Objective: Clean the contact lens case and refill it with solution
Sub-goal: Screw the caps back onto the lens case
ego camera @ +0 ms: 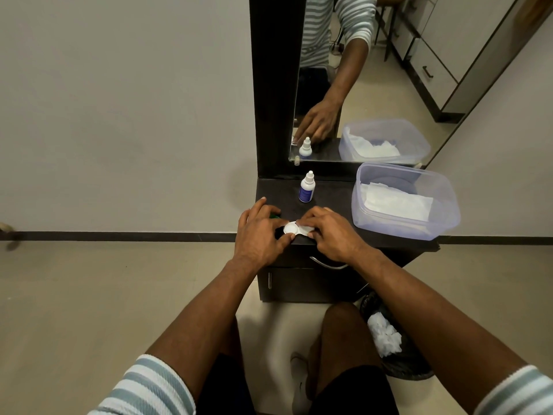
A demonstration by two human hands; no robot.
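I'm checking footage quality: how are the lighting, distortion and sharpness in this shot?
Head view: soft, even, dimmish light with faint shadows; wide-angle bending curves the floor line and stretches the forearms; the mirror doubles the solution bottle and tub; the white lens case looks washed out between the left hand and right hand.

A dark dresser top with a mirror, a tub and a bin nearby

A clear plastic tub [446,217] holding white tissues [395,202] sat at the right end of the dark dresser top [275,190], and a mirror [359,85] in a dark frame stood behind it. A metal drawer handle [329,265] showed under the front edge. On the floor to the right stood a black bin [404,366] with crumpled white tissue [384,333] inside.
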